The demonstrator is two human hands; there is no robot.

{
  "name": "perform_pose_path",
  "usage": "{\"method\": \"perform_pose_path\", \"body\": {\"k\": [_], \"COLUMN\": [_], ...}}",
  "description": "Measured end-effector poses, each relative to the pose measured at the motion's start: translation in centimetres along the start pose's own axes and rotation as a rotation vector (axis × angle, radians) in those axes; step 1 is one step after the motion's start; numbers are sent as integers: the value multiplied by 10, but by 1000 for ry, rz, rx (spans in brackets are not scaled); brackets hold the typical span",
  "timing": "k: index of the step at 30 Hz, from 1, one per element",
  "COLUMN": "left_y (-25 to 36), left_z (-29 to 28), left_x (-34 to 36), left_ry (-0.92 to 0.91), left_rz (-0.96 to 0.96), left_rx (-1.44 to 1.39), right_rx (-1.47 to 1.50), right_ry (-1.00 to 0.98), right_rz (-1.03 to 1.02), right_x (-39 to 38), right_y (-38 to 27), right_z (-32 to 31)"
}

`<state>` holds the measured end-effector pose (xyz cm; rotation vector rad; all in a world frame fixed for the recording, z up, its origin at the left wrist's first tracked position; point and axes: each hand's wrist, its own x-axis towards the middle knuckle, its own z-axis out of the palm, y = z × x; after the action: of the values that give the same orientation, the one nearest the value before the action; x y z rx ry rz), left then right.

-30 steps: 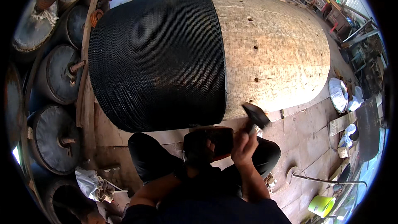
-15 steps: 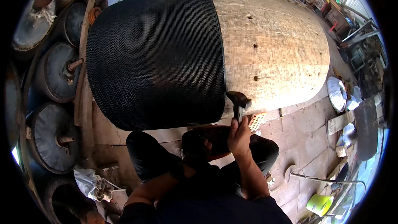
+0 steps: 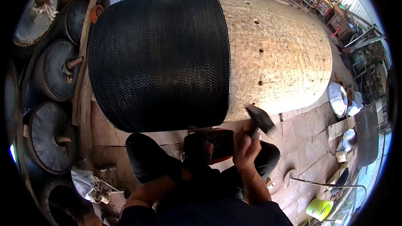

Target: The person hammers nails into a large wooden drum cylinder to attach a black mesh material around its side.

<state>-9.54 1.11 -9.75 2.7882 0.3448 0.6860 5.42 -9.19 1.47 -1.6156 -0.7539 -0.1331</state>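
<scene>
In front of my knees, my right hand (image 3: pixel 246 150) is closed round the handle of a hammer. The dark hammer head (image 3: pixel 260 119) is slightly smeared and tilts to the right, apart from the drum. My left hand (image 3: pixel 207 147) is in deep shadow at a dark box with a reddish rim (image 3: pixel 228 155), between my knees; its fingers are too dark to make out. Beyond both hands lies a large drum on its side. Its left part is wrapped in black ridged wire-like covering (image 3: pixel 159 58), and its right part is bare pale wood (image 3: pixel 284 54) with several dark holes.
Black rollers with round end faces (image 3: pixel 53 138) line the left side beside a long wooden beam (image 3: pixel 85 58). At the right lie white bundles (image 3: pixel 337 99), boards (image 3: pixel 341 128), a thin bent metal rod (image 3: pixel 326 183) and a lime-green bucket (image 3: pixel 319 209). Tiled floor (image 3: pixel 293 142) surrounds my legs.
The hammer has swung away from the edge of the black covering, to the right and nearer me, and its head has tipped over. My left hand stays at the box.
</scene>
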Motion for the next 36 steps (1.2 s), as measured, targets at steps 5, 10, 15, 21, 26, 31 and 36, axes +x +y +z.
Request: {"method": "perform_pose_path", "body": {"k": [5,10,15,21,26,31,36], "left_y": [1,-34,-75,-83,-86,-80,-83], "left_z": [-63,-110,-129,-128,-120,-125,-120], "left_x": [66,117,155,166,157,162,158], "left_ry": [184,432,650,654,627,668,725], "left_rz": [-9,156,262,278,217,245,253], "left_rx": [-120,-186,133,248,170,235,316], "right_rx": [-480,-61,-413,-100,-440,-232,-279], "right_ry": [-224,-7,-114,-34,-158,-18,-163], "right_rz": [134,57,-74,-113,233,5,232], "right_x": [11,-10,-1,-10,11,-6,15], "right_y": [28,12,39,19,19,23,1], "right_z": [4,1,2,-5,6,-6,-4]}}
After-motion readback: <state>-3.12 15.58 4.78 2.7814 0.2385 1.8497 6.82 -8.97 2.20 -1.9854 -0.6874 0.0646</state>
